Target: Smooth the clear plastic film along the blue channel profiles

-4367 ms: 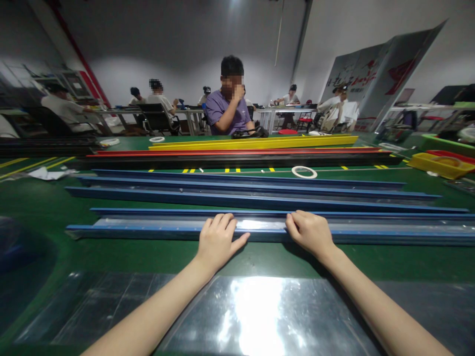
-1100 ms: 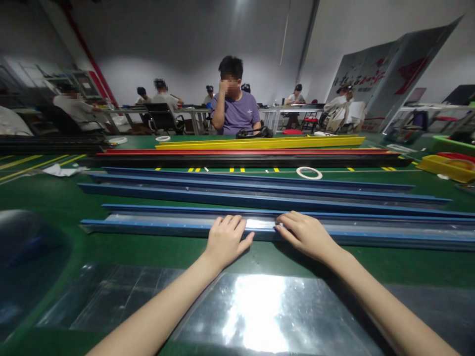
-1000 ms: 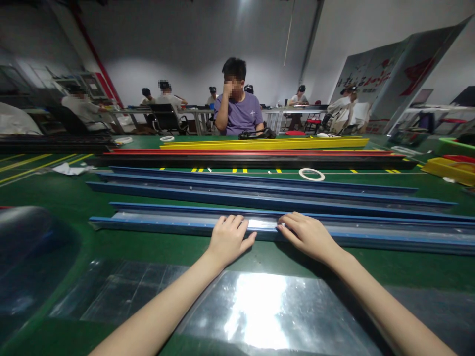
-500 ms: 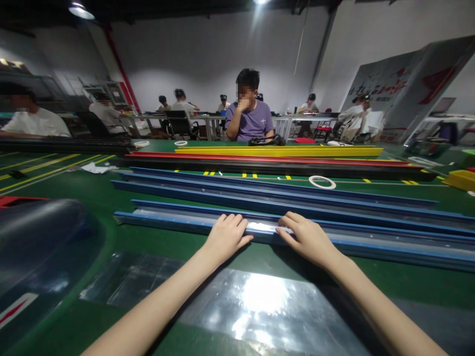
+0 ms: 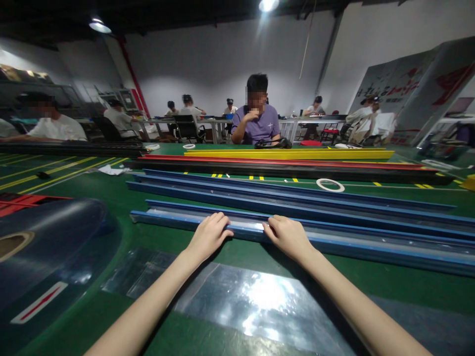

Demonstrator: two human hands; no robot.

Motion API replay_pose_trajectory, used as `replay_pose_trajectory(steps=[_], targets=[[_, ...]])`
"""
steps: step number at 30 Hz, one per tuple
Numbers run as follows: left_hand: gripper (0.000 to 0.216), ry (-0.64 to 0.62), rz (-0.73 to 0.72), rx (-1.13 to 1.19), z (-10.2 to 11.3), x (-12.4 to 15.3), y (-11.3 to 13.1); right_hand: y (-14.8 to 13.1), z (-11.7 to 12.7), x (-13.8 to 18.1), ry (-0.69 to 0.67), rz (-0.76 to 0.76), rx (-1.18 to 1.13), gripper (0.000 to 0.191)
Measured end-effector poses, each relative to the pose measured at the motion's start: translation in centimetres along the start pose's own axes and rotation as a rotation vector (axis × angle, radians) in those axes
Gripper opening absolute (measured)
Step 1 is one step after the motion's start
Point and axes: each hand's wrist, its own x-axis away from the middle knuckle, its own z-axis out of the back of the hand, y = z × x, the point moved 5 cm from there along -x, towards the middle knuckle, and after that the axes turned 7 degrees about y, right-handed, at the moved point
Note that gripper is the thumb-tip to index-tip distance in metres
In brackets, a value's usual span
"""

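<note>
Several long blue rails lie side by side across the green table. The nearest blue rail (image 5: 363, 245) carries a strip of clear shiny film (image 5: 248, 226) along its top. My left hand (image 5: 208, 237) lies on this rail with its fingers together and stretched over the top. My right hand (image 5: 287, 236) sits a hand's width to the right on the same rail. Its fingers are bent, and the thumb and forefinger meet at the film on the near edge.
Behind the blue rails lie black (image 5: 282, 170), red and yellow rails (image 5: 289, 154), and a white tape ring (image 5: 330, 185). A clear plastic sheet (image 5: 260, 301) covers the table under my arms, with a dark roll (image 5: 52, 237) at left. A person in purple (image 5: 257, 123) sits opposite; others sit farther back.
My view has swung left and up. Both hands have slid leftward along the near rail. The left thumb has tucked in and the right fingers have curled tighter.
</note>
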Motion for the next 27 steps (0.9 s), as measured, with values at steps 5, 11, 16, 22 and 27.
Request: replay_pose_trajectory(steps=[5,11,16,22,27], targets=[[0.01,-0.016,0.045,0.003,0.1,-0.1,-0.1,0.2,-0.4,-0.1,0.022,-0.013,0.003,0.039],[0.012,-0.02,0.053,-0.016,0.2,-0.1,-0.1,0.2,-0.6,-0.1,0.073,-0.001,0.006,0.04],[0.012,-0.01,0.031,-0.01,0.1,0.0,0.0,0.2,-0.4,0.1,0.099,-0.004,0.005,0.039],[0.025,0.049,0.031,-0.06,0.0,0.3,-1.0,0.1,0.0,0.2,0.132,-0.012,0.024,0.038],[0.031,0.09,0.001,-0.133,-0.2,0.9,-1.3,0.1,-0.1,0.0,0.124,-0.039,0.038,0.039]])
